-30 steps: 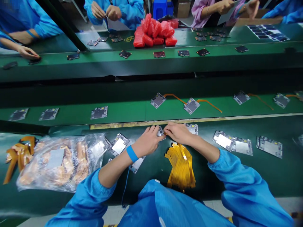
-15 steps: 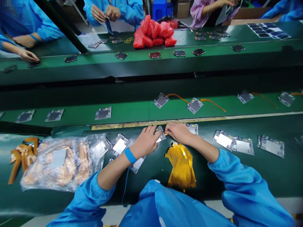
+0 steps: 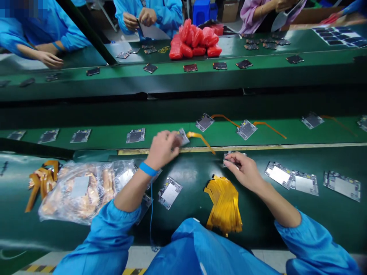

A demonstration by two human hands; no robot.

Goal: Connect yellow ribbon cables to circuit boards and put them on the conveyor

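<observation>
My left hand [image 3: 164, 149], a blue band at its wrist, is closed on a circuit board [image 3: 182, 136] over the near edge of the green belt. From that board an orange flex cable [image 3: 200, 138] trails to the right. My right hand [image 3: 243, 168] is open, thumb and fingers apart, beside a circuit board [image 3: 235, 156] that it partly covers. Just below lies a fanned stack of yellow flex cables [image 3: 225, 204]. A loose board with a silver plate [image 3: 170, 193] rests between my arms. More boards are partly hidden under my left forearm.
A clear plastic bag [image 3: 80, 191] of copper-coloured parts lies left, beside loose orange cables [image 3: 43, 179]. Several boards sit at right, such as one board [image 3: 342, 185]. Boards line the belt [image 3: 172, 128]. Co-workers sit beyond, near a red bundle pile [image 3: 195, 40].
My left hand has moved up and left to the belt with the board and its cable. My right hand has let go of the cable and shifted right. A co-worker's hand at far left has drawn back.
</observation>
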